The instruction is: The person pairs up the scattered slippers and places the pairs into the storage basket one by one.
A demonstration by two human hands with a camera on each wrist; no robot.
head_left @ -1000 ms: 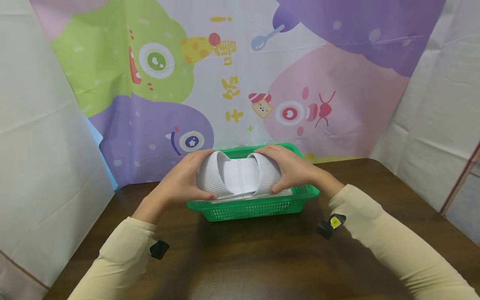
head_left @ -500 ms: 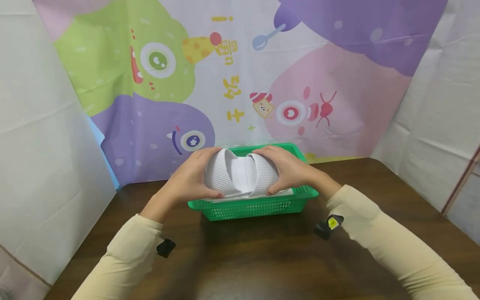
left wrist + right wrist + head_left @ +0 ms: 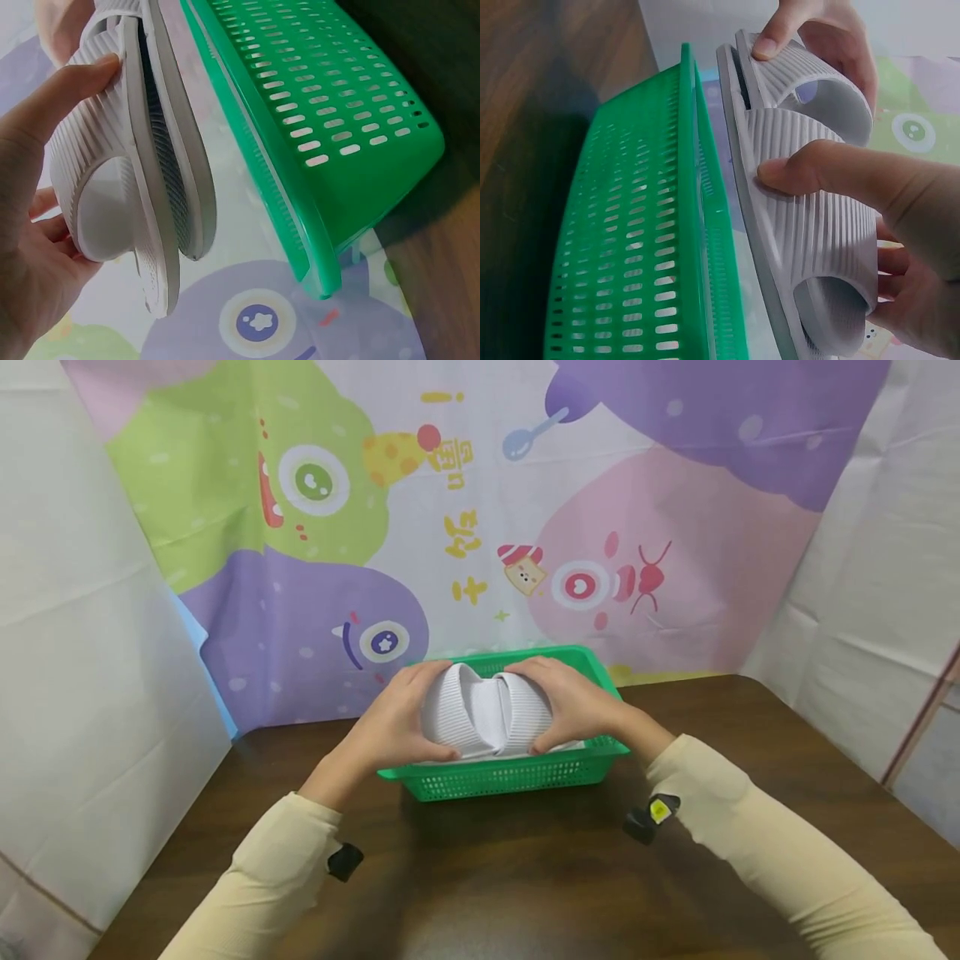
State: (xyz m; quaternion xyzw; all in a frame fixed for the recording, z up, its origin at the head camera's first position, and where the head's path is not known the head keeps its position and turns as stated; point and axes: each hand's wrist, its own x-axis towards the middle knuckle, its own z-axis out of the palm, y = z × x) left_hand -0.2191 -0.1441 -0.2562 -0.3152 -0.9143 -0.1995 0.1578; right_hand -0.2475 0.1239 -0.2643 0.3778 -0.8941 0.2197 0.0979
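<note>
Two white slippers with ribbed straps are held just over the green basket (image 3: 510,777), strap side up. My left hand (image 3: 393,718) grips the left slipper (image 3: 444,714) across its strap, thumb on the near side. The right slipper (image 3: 531,714) is gripped the same way by my right hand (image 3: 581,697). Their soles overlap lengthwise, with a thin dark gap between them in the left wrist view, where the right slipper's sole (image 3: 187,157) lies on the basket side. In the right wrist view my right thumb (image 3: 787,176) presses the strap's edge.
Something white and flat (image 3: 573,746) shows inside the basket under the slippers. The basket stands on a dark brown wooden table (image 3: 510,877). Behind it hangs a cartoon-printed cloth (image 3: 480,510), and pale sheets (image 3: 82,610) hang at both sides.
My left hand has moved right with its slipper, and my right hand slightly left. The two straps are closer together, and the soles overlap more than before.
</note>
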